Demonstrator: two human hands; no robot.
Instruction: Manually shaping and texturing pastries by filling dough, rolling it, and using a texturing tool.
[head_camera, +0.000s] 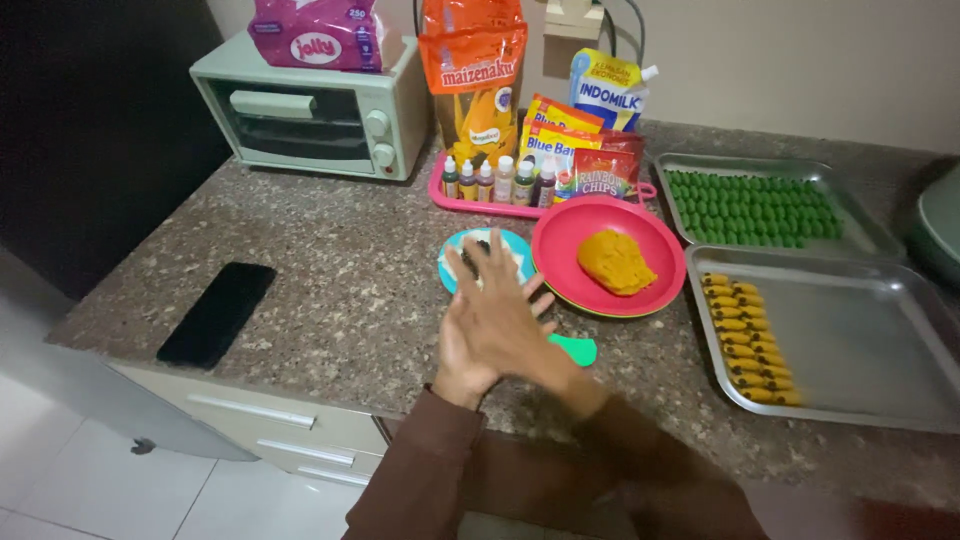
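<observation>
Orange dough (615, 262) on red plate (560, 250); left hand (490, 325), right hand (535, 345) pressed flat together.

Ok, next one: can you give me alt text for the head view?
Two hands, left hand over right hand, are pressed palm to palm above a speckled stone counter, in front of a small blue plate. To the right sit a red plate with orange dough and two metal trays of shaped pieces.

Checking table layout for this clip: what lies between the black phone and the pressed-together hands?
In the head view, only bare speckled counter lies between the phone and the left hand, which is pressed flat over the right hand.
</observation>
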